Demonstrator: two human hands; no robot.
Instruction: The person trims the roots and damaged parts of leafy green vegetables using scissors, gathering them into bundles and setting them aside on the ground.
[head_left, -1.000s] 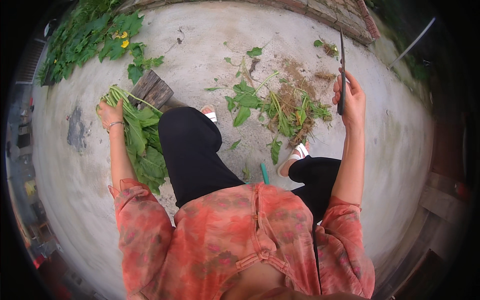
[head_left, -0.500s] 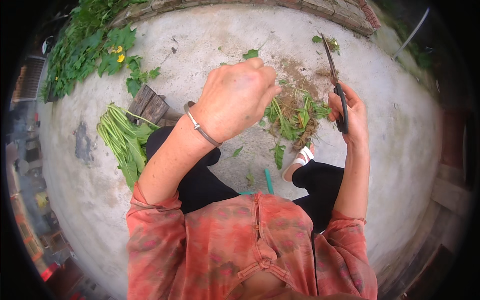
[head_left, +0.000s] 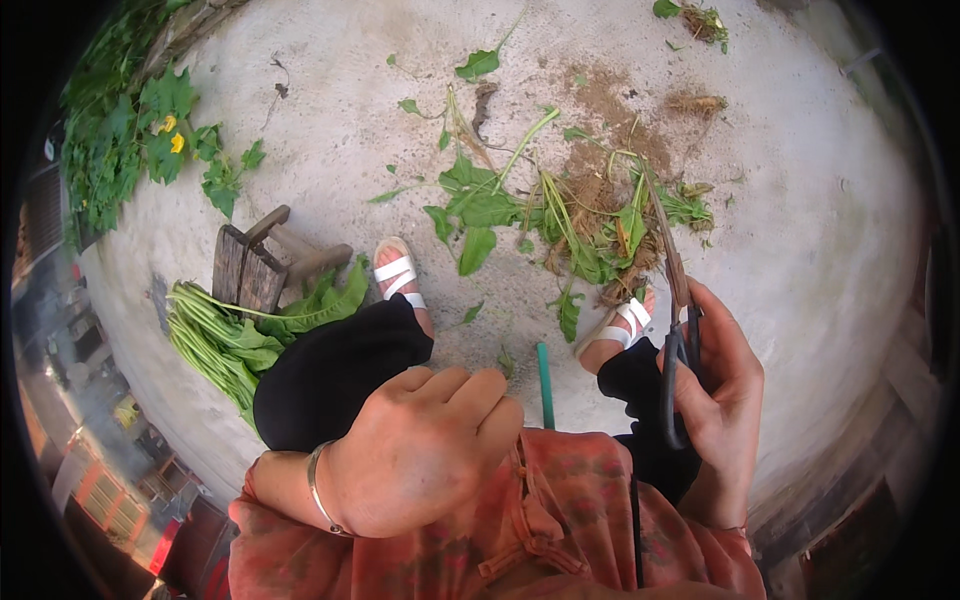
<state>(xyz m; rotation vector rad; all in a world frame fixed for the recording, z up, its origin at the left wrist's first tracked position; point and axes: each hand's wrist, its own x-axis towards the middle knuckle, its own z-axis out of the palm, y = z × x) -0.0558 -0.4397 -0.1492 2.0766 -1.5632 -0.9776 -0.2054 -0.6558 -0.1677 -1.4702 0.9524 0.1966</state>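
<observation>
My left hand [head_left: 425, 445] is closed in a fist over my lap, the back of it up. Its curled fingers hide whatever they hold, if anything. My right hand [head_left: 722, 390] grips black-handled scissors [head_left: 672, 250], whose long rusty blades point away from me above a heap of trimmed leaves and roots [head_left: 590, 220]. To the left, a bunch of long-stemmed green leaves [head_left: 220, 345] lies on a small wooden stool [head_left: 250, 270], close by my left knee.
Loose leaves [head_left: 480, 215] are scattered on the concrete floor [head_left: 350, 120] ahead, with brown soil around the heap. A root piece [head_left: 697, 103] lies farther right. A leafy plant with yellow flowers [head_left: 177, 143] grows at the far left. A green bar [head_left: 545, 385] shows between my legs.
My left hand has come down and back from above the floor to my lap, still closed. My right hand with the scissors has also lowered toward me. The view has shifted.
</observation>
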